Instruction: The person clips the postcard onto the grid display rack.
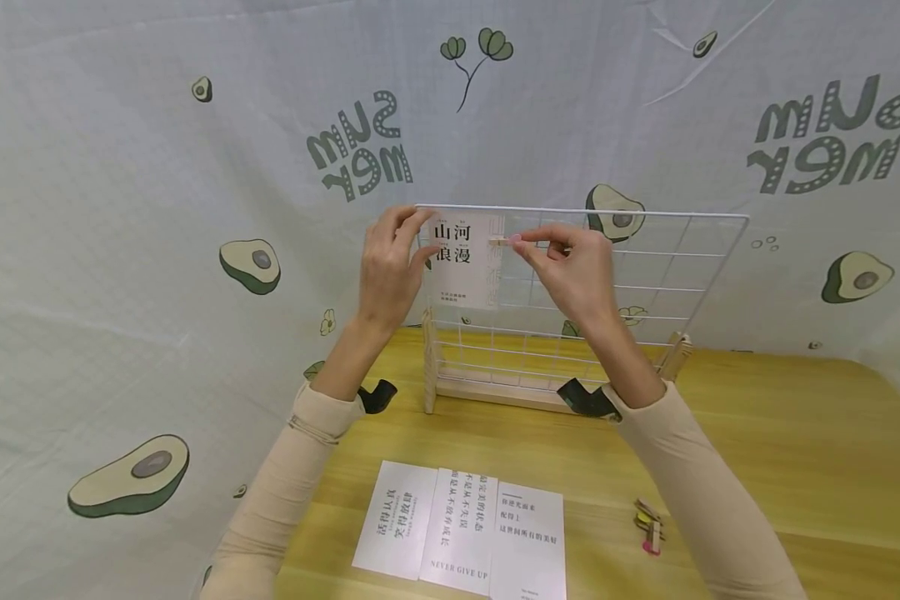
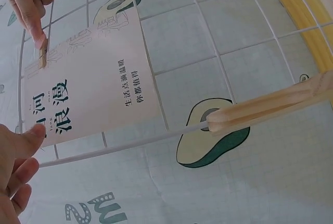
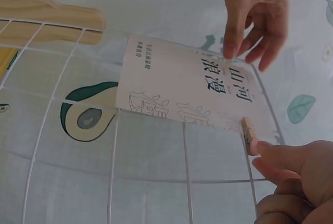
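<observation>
A pale card (image 1: pixel 467 275) with dark Chinese characters lies upright against the upper left of a white wire grid (image 1: pixel 652 287). My left hand (image 1: pixel 390 262) grips its left edge near the top corner, with the thumb (image 2: pixel 32 136) on the printed face in the left wrist view. At the opposite edge, my right hand (image 1: pixel 576 271) pinches a small wooden clothespin (image 3: pixel 247 130) between thumb and forefinger. The clothespin's tip overlaps the card beside a grid wire, and its pink end is partly covered by the fingertips.
Wooden feet (image 1: pixel 429 362) hold the grid up on a yellow wood-grain table (image 1: pixel 757 450). Three printed cards (image 1: pixel 457 529) lie in front of it. Several small clothespins (image 1: pixel 648 527) are piled to their right. A white avocado-print cloth (image 1: pixel 157 333) hangs behind.
</observation>
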The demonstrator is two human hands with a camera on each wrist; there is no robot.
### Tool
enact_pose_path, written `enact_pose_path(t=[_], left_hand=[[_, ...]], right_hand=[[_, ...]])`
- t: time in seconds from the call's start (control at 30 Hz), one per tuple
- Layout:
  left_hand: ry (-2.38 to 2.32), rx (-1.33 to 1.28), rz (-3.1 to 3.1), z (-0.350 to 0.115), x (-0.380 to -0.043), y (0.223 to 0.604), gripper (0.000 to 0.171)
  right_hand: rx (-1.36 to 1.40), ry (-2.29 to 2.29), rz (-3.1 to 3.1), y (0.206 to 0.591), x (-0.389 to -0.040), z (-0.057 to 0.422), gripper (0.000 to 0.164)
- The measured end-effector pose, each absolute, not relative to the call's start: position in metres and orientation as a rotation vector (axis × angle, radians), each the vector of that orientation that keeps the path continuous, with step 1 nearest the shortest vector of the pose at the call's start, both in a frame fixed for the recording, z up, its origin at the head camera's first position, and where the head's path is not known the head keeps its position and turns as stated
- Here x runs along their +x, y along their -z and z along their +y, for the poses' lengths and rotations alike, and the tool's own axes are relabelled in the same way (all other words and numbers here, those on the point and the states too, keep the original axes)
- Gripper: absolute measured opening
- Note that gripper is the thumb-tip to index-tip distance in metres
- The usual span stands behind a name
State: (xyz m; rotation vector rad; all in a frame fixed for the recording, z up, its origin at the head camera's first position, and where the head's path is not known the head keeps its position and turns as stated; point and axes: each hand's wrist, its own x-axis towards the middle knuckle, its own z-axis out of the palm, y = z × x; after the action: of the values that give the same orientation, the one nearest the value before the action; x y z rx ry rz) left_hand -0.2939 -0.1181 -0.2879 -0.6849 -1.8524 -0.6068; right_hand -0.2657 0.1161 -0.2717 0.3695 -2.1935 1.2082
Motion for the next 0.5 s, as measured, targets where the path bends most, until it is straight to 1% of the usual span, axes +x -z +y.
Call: enact_pose_path(t=[0.27, 0.5], left_hand=[[0.682, -0.745, -1.856, -0.123, -0.273, 0.296, 0.045], [0.846, -0.757, -1.919, -0.125, -0.246, 0.318, 0.05]], right_hand=[[0.357, -1.178, -2.138, 0.284, -0.246, 0.134, 0.02], [0.354, -1.12, -2.255, 0.325, -0.215, 0.165, 0.024]])
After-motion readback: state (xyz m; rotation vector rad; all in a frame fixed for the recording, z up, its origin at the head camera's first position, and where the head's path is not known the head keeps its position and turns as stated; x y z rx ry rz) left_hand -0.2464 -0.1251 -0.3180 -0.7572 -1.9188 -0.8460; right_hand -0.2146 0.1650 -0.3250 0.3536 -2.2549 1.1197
